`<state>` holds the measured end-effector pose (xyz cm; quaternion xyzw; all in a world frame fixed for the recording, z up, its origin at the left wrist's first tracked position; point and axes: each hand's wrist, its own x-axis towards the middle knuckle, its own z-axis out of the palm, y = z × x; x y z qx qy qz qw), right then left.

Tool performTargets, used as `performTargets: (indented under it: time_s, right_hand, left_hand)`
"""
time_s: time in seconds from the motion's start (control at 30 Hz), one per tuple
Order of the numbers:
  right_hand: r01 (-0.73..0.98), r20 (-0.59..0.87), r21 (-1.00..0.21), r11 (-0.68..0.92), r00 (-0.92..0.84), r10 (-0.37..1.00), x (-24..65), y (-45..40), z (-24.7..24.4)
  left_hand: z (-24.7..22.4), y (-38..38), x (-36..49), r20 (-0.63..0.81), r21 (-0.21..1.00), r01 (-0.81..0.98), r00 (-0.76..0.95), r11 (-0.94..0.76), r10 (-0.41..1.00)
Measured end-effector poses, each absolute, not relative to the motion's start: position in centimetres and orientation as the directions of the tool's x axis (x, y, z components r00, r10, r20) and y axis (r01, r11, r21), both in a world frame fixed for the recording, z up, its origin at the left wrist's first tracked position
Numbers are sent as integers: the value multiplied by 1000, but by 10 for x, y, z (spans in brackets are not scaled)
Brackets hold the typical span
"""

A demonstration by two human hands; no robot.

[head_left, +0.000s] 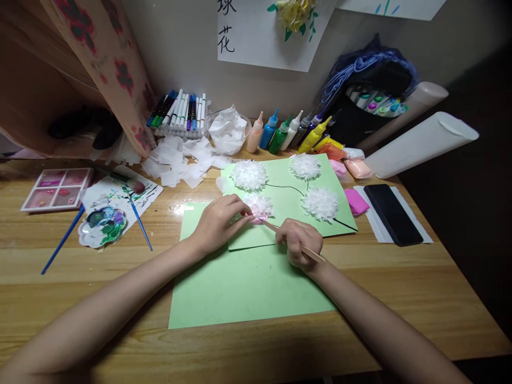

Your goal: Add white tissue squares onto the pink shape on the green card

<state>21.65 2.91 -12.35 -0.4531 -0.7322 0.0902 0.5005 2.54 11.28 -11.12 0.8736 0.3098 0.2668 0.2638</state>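
Observation:
My left hand is closed in a pinch at the lower left edge of a fluffy white paper flower. Something small and pale is at its fingertips, too small to make out. A bit of pink material shows at the flower's lower edge. My right hand is wrapped round a flat wooden craft stick, whose tip points at that pink bit. Beneath is a light green sheet bearing several white flowers and thin black stem lines. A second green sheet lies under it.
Behind stand paint bottles, a bowl of white tissue and markers. Loose tissue squares lie nearby. Left are a paint palette, brushes and a pink-lidded box. Right are pink clay, a phone and a white tube.

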Motion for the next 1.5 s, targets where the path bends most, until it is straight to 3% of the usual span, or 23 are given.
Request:
performTargets:
  time_s: [0.1,0.23,0.47,0.7,0.9,1.07,1.27,1.5]
  right_hand:
    - [527,701,-552,646,-126,702,218,26,-122]
    - [512,734,-499,699,-180,655,218,26,-119]
    - [593,657,-536,601,-155,738,213,34,-120]
    - [591,680,-520,617,-151,717,212,38,-122]
    - [546,800,-412,729,-167,576,218,27,-121]
    - [550,831,-367,750,-167,530,219,20,-118]
    - [621,748,-369,691,-242,618,213,31,-117]
    - [677,678,-391,623,-246,692,211,39,-124]
  left_hand:
    - [-109,110,25,321,631,323,719,-706,616]
    - [-108,107,29,282,696,332,689,-637,667]
    - [-114,111,36,265,668,461,586,-584,766]
    - [-117,113,38,261,655,499,556,-568,789]
    - [-107,105,34,307,727,343,612,-595,729]
    - [-104,102,36,199,851,265,634,-453,747]
    - [-115,108,40,223,754,440,527,-488,820]
    - [-118,110,41,222,705,495,525,-508,821]
